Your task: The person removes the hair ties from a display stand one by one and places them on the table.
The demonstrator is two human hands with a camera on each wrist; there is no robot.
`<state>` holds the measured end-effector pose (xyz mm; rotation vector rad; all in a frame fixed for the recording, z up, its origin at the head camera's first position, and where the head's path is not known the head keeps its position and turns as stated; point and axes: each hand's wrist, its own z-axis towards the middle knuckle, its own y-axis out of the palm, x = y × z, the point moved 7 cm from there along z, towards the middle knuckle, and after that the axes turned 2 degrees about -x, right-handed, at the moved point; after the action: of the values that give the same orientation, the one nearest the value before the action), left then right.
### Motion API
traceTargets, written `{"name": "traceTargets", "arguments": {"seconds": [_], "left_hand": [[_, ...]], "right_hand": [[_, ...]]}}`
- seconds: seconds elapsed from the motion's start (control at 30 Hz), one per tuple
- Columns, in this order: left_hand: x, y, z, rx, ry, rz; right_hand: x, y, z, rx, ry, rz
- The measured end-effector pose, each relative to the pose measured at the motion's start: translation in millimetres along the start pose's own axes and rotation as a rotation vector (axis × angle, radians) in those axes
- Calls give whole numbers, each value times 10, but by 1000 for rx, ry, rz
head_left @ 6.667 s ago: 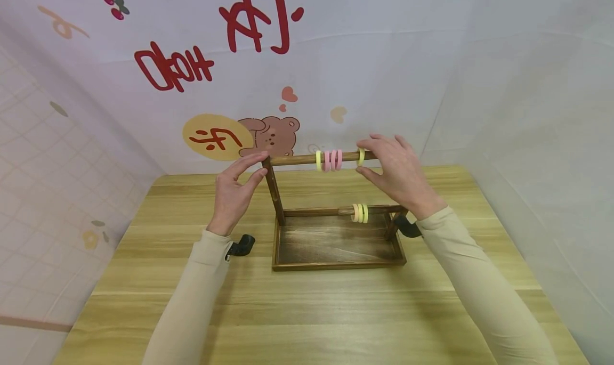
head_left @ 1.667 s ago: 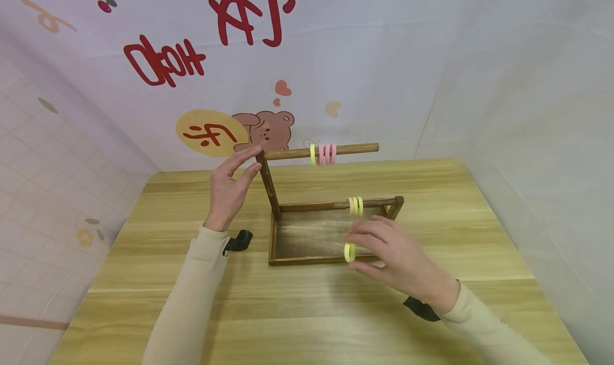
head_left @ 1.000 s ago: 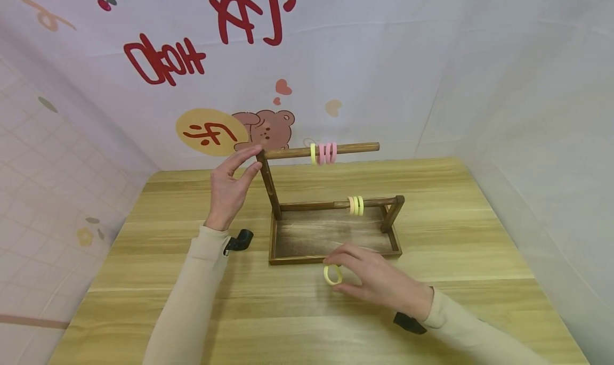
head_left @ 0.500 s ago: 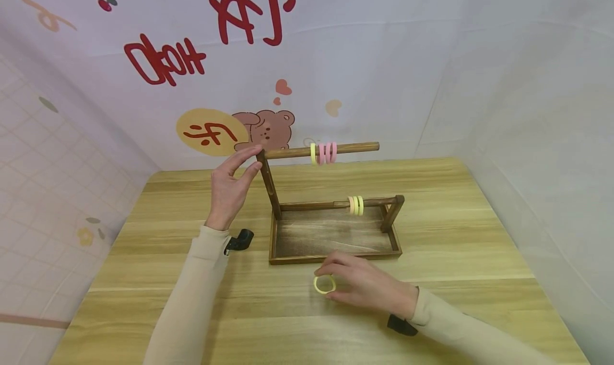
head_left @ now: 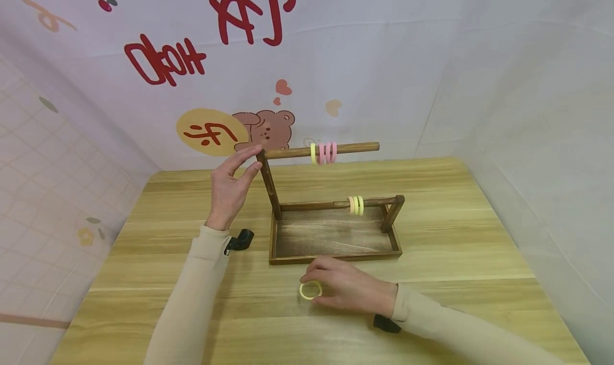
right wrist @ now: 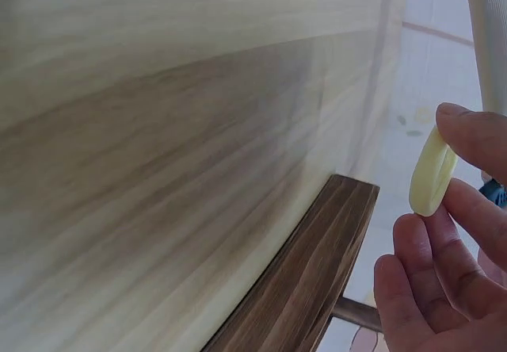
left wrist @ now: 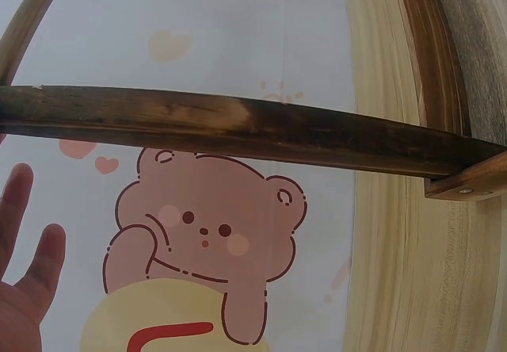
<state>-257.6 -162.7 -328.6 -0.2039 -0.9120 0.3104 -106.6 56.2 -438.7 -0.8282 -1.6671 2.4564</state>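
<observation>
One loose, seven hanging: looked like a job half done

So the loose yellow ring [right wrist: 426, 174] was off the bars, pinched between thumb and fingers of the right hand [head_left: 350, 286], over the table [head_left: 479, 248] in front of the tray [head_left: 288, 260]. Couldn't tell if it touched the wood.

Left hand [head_left: 230, 189] was loosely spread, fingertips at the top of the left post [head_left: 269, 184]; no clue how hard it pressed.

Tally: upper bar [head_left: 357, 148] had one yellow ring [head_left: 313, 154] and three pink rings [head_left: 328, 153]. Lower bar [head_left: 312, 205] had a peach ring [head_left: 352, 205] and two yellow rings [head_left: 361, 205]. My read: partway, with the pinched one not yet placed. Whether the hanging ones were finished or waiting, no idea.
</observation>
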Motion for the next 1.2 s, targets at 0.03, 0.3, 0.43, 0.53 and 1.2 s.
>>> {"name": "traceTargets", "arguments": {"seconds": [0.03, 0.3, 0.43, 0.53, 1.2], "left_hand": [[0, -1, -1, 0, -1, 2], [-7, 0, -11, -3, -4, 2], [-12, 8, -10, -4, -5, -12], [-10, 9, -7, -2, -8, -13], [5, 1, -4, 3, 2, -10]], "right_hand": [[-8, 19, 23, -10, 1, 2], [-80, 170, 210, -74, 1, 23], [-81, 239, 274, -98, 17, 31], [-75, 286, 314, -108, 25, 33], [12, 621, 498, -211, 74, 4]]}}
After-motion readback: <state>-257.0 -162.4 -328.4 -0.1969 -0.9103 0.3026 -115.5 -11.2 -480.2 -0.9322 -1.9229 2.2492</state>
